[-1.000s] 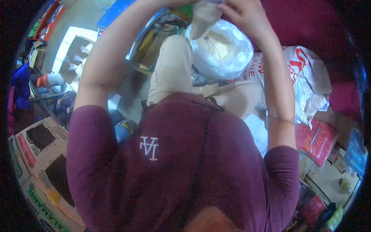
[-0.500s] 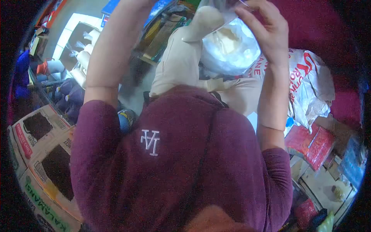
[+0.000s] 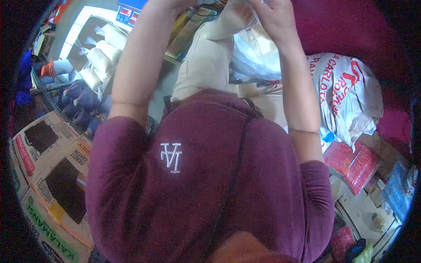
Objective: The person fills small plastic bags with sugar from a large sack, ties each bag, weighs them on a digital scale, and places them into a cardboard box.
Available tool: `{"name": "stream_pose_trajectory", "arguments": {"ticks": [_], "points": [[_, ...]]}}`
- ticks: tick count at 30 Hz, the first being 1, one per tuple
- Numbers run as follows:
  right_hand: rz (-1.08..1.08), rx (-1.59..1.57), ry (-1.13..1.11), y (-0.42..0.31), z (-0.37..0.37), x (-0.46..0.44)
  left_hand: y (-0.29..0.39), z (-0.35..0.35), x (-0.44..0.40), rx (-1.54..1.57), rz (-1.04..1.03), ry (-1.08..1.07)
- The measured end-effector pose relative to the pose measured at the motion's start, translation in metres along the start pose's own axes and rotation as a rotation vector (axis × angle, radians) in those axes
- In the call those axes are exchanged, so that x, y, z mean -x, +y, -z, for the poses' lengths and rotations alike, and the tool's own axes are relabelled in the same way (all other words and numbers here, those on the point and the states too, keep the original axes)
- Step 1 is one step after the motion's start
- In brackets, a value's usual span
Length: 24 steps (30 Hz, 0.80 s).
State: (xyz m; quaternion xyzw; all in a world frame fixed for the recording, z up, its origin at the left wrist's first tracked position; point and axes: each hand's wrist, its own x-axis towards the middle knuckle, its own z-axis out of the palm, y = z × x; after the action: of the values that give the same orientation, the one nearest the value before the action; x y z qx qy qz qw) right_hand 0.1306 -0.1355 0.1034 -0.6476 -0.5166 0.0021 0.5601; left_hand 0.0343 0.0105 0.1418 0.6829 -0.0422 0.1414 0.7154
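Observation:
My left hand point(image 3: 173, 3) is at the top edge of the head view, its fingers cut off by the frame. Closer to the middle, my right hand point(image 3: 276, 19) has its fingers bent together at a clear plastic bag point(image 3: 242, 16), which hangs in front of my raised knee. The fingertips are partly out of view. Below that hand, a larger open clear bag point(image 3: 254, 57) with pale contents lies beyond my lap. My right forearm covers part of it and overlaps the edge of a printed white sack point(image 3: 337, 83).
Filled white plastic bags point(image 3: 103, 59) lie in a box at left, near a blue digital scale point(image 3: 127, 16). Dark bottles point(image 3: 83, 98) and cut cartons point(image 3: 57, 175) stand beside me. Red packets point(image 3: 353, 164) lie at lower right.
Both hands have drawn closer together. My right hand has moved left and up, now covering part of the larger bag. My left forearm has shifted right, and the view has shifted slightly.

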Motion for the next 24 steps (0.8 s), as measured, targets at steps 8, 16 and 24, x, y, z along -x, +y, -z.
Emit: {"name": "stream_pose_trajectory", "arguments": {"ticks": [8,16,24], "points": [[0.225,0.153,-0.295,-0.021,0.006,-0.042,-0.074,0.021,-0.002,-0.044,0.114,-0.223],[-0.059,-0.054,-0.248,-0.024,0.004,-0.046,-0.066,0.009,-0.01,-0.226,0.136,-0.143],[-0.363,-0.461,0.028,0.036,0.003,-0.008,-0.067,0.012,0.009,-0.251,0.166,-0.061]]}}
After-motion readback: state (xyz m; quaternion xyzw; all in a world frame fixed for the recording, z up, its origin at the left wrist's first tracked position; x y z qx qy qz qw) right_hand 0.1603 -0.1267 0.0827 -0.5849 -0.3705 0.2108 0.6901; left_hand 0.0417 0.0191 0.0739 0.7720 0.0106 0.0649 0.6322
